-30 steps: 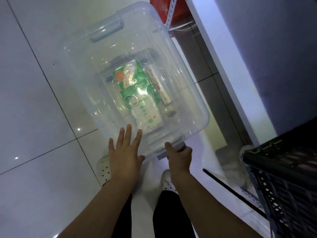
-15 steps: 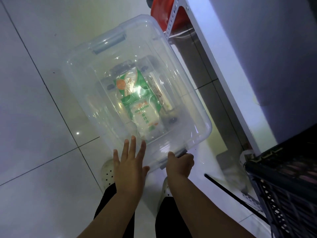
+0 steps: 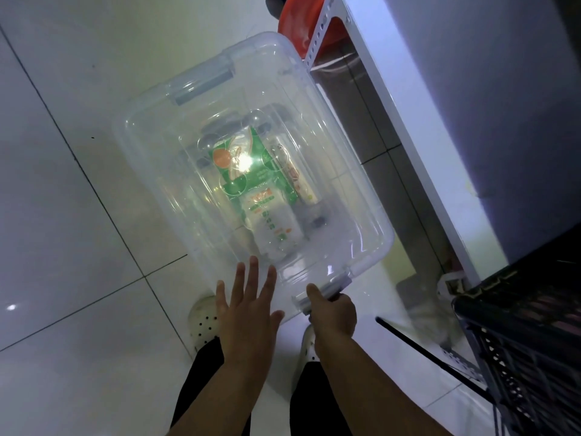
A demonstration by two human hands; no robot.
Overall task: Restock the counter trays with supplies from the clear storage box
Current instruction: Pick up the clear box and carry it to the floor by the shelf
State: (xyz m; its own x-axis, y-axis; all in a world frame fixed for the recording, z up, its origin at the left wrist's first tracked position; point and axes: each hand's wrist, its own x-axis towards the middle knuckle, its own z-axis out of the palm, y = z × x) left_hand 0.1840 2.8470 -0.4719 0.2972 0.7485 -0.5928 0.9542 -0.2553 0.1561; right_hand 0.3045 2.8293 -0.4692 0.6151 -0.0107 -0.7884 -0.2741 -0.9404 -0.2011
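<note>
movement is slight: clear storage box still sits on the floor beside the shelf, lid on, packets inside. right hand keeps gripping its near latch; left hand lies flat, fingers spread, at the lid's edge. unlatching looks pending.

The person is wearing black trousers and pale clogs pierced with round holes. The left clog is showing just outside the little finger of the left hand, and the right clog is peeking out wristward of the thumb of the right hand. The forearms are showing bare.
</note>
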